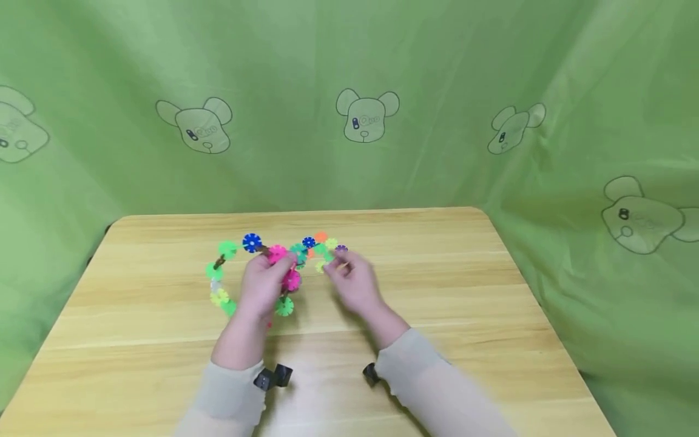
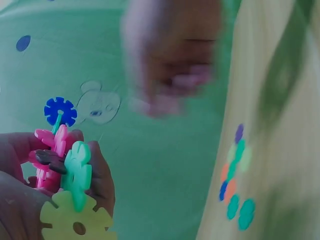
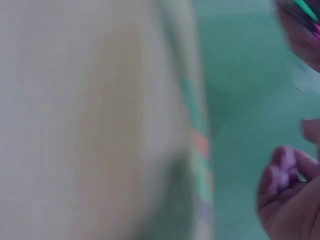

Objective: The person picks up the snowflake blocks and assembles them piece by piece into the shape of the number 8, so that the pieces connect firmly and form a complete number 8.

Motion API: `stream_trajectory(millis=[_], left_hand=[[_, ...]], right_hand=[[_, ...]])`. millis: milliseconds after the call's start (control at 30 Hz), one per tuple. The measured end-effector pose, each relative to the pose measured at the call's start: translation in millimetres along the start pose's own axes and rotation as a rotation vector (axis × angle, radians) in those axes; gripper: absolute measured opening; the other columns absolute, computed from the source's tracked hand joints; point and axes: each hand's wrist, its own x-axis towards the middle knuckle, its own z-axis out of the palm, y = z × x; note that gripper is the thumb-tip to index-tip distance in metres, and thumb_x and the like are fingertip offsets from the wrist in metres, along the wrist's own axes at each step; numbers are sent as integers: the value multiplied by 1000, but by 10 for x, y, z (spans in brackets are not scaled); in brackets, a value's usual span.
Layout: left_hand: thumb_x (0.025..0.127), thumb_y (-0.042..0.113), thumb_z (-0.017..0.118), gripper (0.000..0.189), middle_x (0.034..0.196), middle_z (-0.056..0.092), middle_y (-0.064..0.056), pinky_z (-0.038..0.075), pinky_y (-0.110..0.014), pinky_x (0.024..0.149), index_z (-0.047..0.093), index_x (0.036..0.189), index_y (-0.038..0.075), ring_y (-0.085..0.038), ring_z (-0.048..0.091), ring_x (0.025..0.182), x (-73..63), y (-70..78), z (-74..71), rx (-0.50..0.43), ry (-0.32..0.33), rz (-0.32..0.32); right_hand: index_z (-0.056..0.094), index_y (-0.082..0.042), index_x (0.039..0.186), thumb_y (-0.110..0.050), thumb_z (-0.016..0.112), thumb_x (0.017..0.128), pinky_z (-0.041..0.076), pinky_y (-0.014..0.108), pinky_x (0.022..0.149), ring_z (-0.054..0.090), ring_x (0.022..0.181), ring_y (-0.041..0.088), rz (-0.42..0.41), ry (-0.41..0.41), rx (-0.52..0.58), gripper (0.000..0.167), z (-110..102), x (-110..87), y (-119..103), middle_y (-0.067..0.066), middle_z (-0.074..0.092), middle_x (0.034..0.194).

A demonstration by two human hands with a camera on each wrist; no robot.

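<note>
My left hand [image 1: 260, 286] grips a curved chain of interlocking snowflake discs by its pink discs [image 2: 48, 175]. Around the hand the chain loops left, with a blue disc [image 1: 252, 243], green discs [image 1: 227, 249] and a yellow disc [image 1: 219, 297]. A green disc [image 1: 284, 306] hangs on its right side. Close to the grip in the left wrist view are a mint-green disc [image 2: 77, 172] and a pale yellow disc [image 2: 62, 215]. My right hand [image 1: 356, 284], blurred, hovers by the loose discs with loosely bent fingers; no disc shows in them in the right wrist view.
Loose snowflake discs in orange [image 1: 321, 237], blue, green, yellow and purple lie in a small cluster on the wooden table [image 1: 437, 273]. Green cloth [image 1: 284, 152] with bear-head outlines hangs behind and beside the table. Small black devices [image 1: 264, 379] sit at both cuffs.
</note>
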Motion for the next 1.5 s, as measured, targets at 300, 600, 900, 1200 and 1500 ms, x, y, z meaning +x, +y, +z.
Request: stream_trajectory(millis=[300,600,900,1200,1500], left_hand=[[105,15,66,28,66,55,4,49,-19,53,55,80,10,-6,53,54,-1,27,-45,-84,27,15],[103,17,70,34,64,48,6,43,-19,53,50,75,13,-5,46,56,-19,-32,-32,-34,68,29],[98,7,75,16,72,65,3,55,-23,64,66,85,9,-9,64,65,-65,-66,34,-85,26,67],[94,6,77,8,75,70,1,55,-26,67,75,100,2,-12,67,70,-108,-96,127,-59,-45,72],[92,15,82,24,93,69,-4,53,-29,77,75,110,1,-17,64,86,-159,-153,214,54,-74,41]], right_hand=[[74,-6,129,-36,75,99,58,46,98,72,110,29,158,-187,-574,43,585,212,128,10,76,116],[76,-9,125,-27,76,97,59,43,92,68,106,26,209,-200,-667,33,735,231,175,7,70,117],[73,-5,100,-11,84,90,58,30,75,64,79,14,109,-215,-240,16,209,-12,225,1,69,87],[63,24,107,19,65,92,64,28,74,72,73,11,-133,189,529,16,-277,-201,-208,3,76,87],[60,28,105,22,63,92,62,24,73,70,73,8,-185,228,508,14,-440,-261,-337,-4,75,85]])
